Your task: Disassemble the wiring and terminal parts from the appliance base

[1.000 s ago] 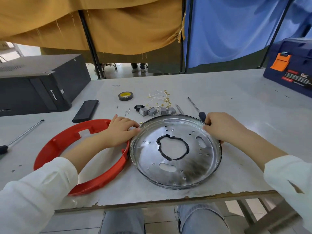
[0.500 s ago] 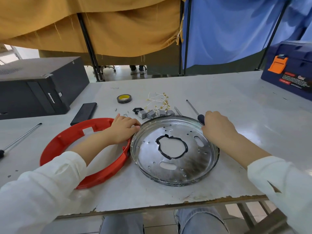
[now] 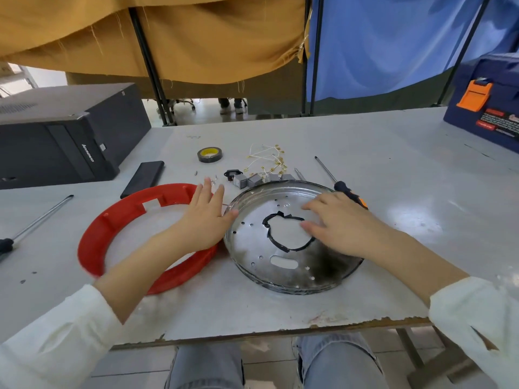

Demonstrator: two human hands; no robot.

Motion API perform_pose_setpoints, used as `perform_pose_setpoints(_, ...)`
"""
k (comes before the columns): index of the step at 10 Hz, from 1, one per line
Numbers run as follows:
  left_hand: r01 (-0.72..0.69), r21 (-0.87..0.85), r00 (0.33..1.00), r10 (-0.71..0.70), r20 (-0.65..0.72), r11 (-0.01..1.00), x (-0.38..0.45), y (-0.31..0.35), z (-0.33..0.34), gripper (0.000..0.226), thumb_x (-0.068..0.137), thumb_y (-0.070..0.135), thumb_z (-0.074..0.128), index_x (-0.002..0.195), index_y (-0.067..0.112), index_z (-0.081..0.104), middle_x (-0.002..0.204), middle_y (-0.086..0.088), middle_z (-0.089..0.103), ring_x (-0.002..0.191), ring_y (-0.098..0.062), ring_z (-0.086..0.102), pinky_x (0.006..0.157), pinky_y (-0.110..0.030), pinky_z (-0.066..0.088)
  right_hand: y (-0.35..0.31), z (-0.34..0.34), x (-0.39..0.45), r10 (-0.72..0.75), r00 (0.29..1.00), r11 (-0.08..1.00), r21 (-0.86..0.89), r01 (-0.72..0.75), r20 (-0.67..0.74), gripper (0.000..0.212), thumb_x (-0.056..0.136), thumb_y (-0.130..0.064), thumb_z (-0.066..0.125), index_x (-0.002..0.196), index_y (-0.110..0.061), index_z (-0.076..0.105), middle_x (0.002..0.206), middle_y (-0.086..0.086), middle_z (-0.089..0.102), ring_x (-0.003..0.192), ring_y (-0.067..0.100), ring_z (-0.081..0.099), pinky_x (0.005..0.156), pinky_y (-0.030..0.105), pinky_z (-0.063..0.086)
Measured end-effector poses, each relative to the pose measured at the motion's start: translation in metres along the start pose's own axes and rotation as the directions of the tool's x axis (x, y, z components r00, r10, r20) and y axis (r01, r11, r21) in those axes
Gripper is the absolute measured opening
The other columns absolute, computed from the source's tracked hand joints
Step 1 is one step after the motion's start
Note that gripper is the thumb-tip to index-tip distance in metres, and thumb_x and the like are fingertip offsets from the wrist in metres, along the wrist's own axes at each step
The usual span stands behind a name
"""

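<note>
A worn grey desk carries a round metal base plate near its front edge, beside a red plastic ring. The left hand lies flat, fingers released, thumb touching the plate's rim. The right hand rests open on the plate. Loose wires and terminal blocks sit just behind.

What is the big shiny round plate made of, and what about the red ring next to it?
The round silver plate looks like thin metal, probably steel: it reflects light, has punched holes and dark scorch marks. The red ring looks like moulded plastic: even matte colour with a square notch in its wall. The black edging round the plate's centre hole might be rubber or tape; I cannot tell.
</note>
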State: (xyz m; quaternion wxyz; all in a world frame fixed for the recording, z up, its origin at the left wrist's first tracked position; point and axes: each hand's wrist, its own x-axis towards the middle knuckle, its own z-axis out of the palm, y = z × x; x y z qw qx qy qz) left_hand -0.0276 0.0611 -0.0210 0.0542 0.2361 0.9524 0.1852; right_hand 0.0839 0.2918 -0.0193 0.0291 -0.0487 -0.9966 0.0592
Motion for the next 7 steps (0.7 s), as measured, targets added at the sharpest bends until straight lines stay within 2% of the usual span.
perform_pose_setpoints(1, 0.042, -0.107, 0.995, -0.031, 0.1, 0.993, -0.018, 0.004, 0.007, 0.068, 0.102, 0.033, 0.036, 0.151, 0.007, -0.004, 0.159, -0.011, -0.014, 0.147, -0.022, -0.01, 0.115, -0.029, -0.002, -0.009, 0.015, -0.001, 0.005, 0.946, 0.994, 0.099, -0.039, 0.325, 0.068, 0.094, -0.061, 0.029, 0.151, -0.029, 0.01, 0.158, -0.001, 0.012, 0.146, 0.021, 0.003, 0.116, 0.038, 0.009)
perform_pose_setpoints(2, 0.033, -0.16, 0.994, -0.015, 0.11, 0.987, -0.021, 0.008, 0.011, 0.068, 0.103, 0.027, 0.035, 0.15, 0.005, -0.008, 0.159, -0.013, -0.012, 0.147, -0.021, -0.006, 0.115, -0.026, -0.001, -0.009, 0.025, 0.003, 0.028, 0.931, 1.0, -0.005, -0.028, 0.365, 0.078, 0.092, -0.066, 0.025, 0.151, -0.025, -0.004, 0.16, 0.002, -0.007, 0.146, 0.023, -0.011, 0.118, 0.04, 0.0)
perform_pose_setpoints(5, 0.064, -0.15, 0.993, -0.048, 0.107, 0.987, -0.013, 0.01, 0.009, 0.068, 0.102, 0.03, 0.035, 0.15, 0.003, -0.006, 0.159, -0.014, -0.011, 0.148, -0.023, -0.003, 0.116, -0.029, 0.002, -0.008, 0.025, 0.015, 0.065, 0.924, 0.998, -0.013, -0.065, 0.376, 0.078, 0.092, -0.066, 0.024, 0.151, -0.025, -0.006, 0.159, 0.001, -0.011, 0.146, 0.023, -0.013, 0.117, 0.04, -0.001)
perform_pose_setpoints(6, 0.05, -0.117, 0.998, -0.045, 0.043, 0.992, -0.017, 0.009, 0.009, 0.067, 0.102, 0.033, 0.035, 0.151, 0.005, -0.002, 0.159, -0.014, -0.006, 0.148, -0.024, -0.002, 0.116, -0.031, 0.002, -0.008, 0.025, 0.014, 0.068, 0.93, 0.997, 0.002, -0.073, 0.362, 0.078, 0.092, -0.067, 0.026, 0.151, -0.026, -0.004, 0.16, 0.001, -0.009, 0.146, 0.022, -0.012, 0.117, 0.04, 0.001)
perform_pose_setpoints(7, -0.059, 0.008, 0.986, 0.06, -0.153, 0.998, -0.028, 0.012, 0.01, 0.061, 0.102, 0.033, 0.035, 0.151, 0.007, 0.011, 0.16, -0.013, 0.003, 0.148, -0.024, -0.001, 0.115, -0.027, 0.0, -0.007, 0.025, 0.012, 0.044, 0.949, 0.995, 0.076, -0.071, 0.311, 0.078, 0.091, -0.065, 0.032, 0.152, -0.024, 0.005, 0.16, 0.002, 0.0, 0.147, 0.022, -0.006, 0.118, 0.041, 0.006)
